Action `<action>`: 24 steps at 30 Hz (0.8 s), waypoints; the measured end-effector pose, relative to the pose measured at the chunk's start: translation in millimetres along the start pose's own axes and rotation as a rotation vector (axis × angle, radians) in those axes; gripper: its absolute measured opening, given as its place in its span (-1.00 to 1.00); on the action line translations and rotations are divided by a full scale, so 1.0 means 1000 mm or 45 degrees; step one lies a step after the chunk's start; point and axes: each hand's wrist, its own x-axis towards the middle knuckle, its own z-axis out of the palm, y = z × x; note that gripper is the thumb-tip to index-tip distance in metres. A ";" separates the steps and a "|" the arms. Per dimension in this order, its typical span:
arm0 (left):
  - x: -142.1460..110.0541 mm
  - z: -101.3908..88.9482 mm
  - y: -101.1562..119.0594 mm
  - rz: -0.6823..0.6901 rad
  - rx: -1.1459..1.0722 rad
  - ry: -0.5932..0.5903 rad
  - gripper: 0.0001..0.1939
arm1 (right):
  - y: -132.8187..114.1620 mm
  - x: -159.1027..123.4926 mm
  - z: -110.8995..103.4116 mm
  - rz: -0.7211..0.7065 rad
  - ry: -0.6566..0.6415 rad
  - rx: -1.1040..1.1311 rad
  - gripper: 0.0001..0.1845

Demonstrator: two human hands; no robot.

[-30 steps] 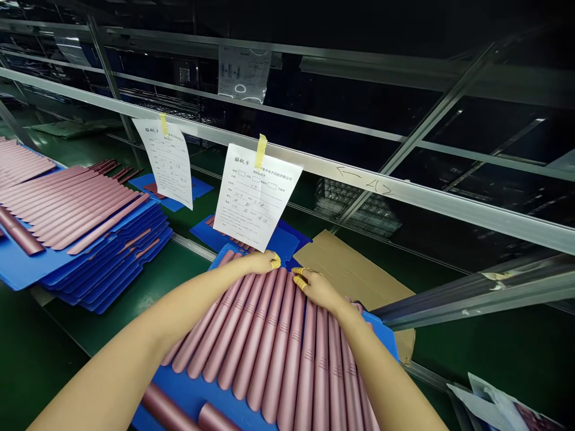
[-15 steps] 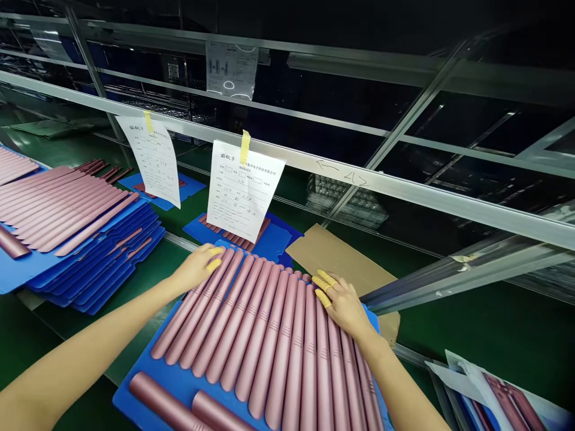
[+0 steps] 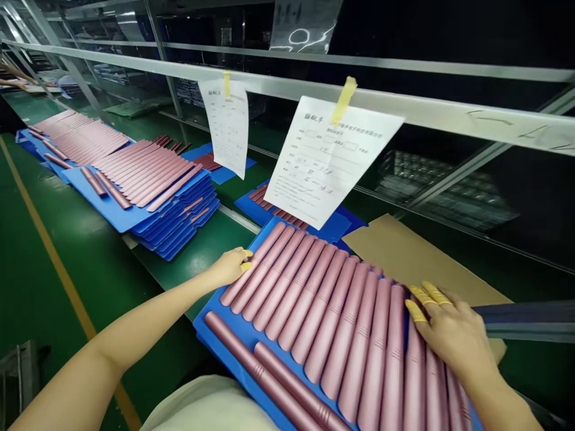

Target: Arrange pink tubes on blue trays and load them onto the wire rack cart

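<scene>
A blue corrugated plastic tray (image 3: 211, 323) lies in front of me, holding a row of ribbed pink metal tubes (image 3: 323, 317) side by side. Two more tubes (image 3: 269, 377) lie loose along its near edge. My left hand (image 3: 229, 267) is at the tray's left side, curled against the tube ends. My right hand (image 3: 451, 332) rests flat on the right-hand tubes, hiding part of them. Yellow finger cots cover several fingertips on both hands.
Stacked blue trays with pink tubes (image 3: 148, 179) stand on the green belt to the left. Papers (image 3: 326, 161) hang from a metal rail above a further blue tray (image 3: 287, 215). A cardboard sheet (image 3: 417, 257) lies to the right. A co-worker's arm (image 3: 13, 84) shows far left.
The view has swung and tilted, bringing more of the left belt in. My left hand has slid back to the tray's left side, and my right hand has moved toward the right end of the tubes.
</scene>
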 end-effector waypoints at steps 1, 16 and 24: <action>-0.001 0.000 0.000 0.019 -0.004 0.002 -0.68 | -0.010 0.002 -0.006 0.005 0.012 0.008 -0.65; 0.005 0.002 -0.017 0.097 -0.169 -0.111 -0.62 | -0.262 0.041 -0.049 -0.618 -0.202 0.468 -0.67; 0.023 -0.015 -0.026 0.575 -0.014 0.120 -0.73 | -0.260 0.002 -0.087 -0.128 -0.093 0.558 -0.58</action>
